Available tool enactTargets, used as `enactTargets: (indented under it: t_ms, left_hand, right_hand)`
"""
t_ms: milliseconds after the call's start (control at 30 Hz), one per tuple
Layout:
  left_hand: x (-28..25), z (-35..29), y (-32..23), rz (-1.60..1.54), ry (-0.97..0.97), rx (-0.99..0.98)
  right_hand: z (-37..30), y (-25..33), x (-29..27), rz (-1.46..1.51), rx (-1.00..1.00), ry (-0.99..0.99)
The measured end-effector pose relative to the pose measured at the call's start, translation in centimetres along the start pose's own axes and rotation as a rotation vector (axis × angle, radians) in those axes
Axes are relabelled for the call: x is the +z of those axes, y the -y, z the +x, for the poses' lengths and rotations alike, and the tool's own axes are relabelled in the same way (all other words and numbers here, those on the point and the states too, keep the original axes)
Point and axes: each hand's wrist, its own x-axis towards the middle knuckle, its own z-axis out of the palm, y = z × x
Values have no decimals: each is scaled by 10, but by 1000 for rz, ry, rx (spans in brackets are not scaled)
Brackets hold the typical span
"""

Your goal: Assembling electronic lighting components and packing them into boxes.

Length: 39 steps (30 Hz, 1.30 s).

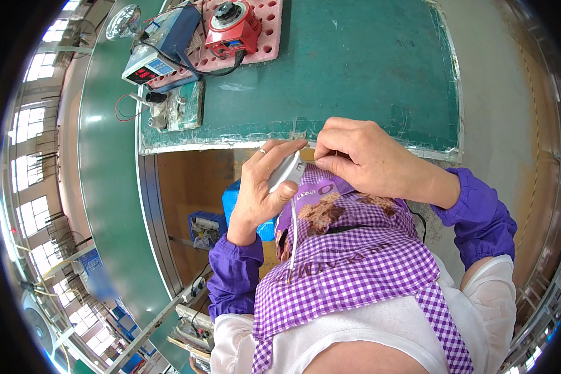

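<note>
From a distance I see the left hand (255, 181) clamped on a white piece (287, 172) mid-frame, slanting toward upper right; the right hand (363, 156), pinched together (on what, I can't tell), is just rightward.

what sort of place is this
Probably a factory or workshop floor: the green-topped workbench carries a blue instrument box with a lit red display and a red round-topped device, and a row of windows runs along the left.
</note>
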Motion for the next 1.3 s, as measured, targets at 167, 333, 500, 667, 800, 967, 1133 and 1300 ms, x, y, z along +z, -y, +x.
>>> enactTargets:
  t_ms: [167,333,500,667,800,967,1133,1300]
  left_hand:
    - [5,-14,8,-229,23,-110]
    - [12,-46,10,-173,-74,-184]
    - [32,-89,0,-80,-328,-320]
    - [60,-146,-21,-130,-567,-457]
    - [83,-186,-37,-117,-726,-492]
    - [102,-234,-51,-107,-852,-497]
    - [120,-284,-69,-31,-900,-587]
    - [144,-332,-83,-40,-1008,-620]
  right_hand:
    - [0,-3,4,87,56,105]
    - [-3,-13,33,122,17,145]
    - [2,-13,51,180,-83,265]
    - [8,-5,71,250,-101,559]
    - [2,8,101,262,-163,716]
    - [-18,29,136,197,-237,835]
    - [-40,57,171,178,-276,957]
    - [-61,80,208,113,-331,1123]
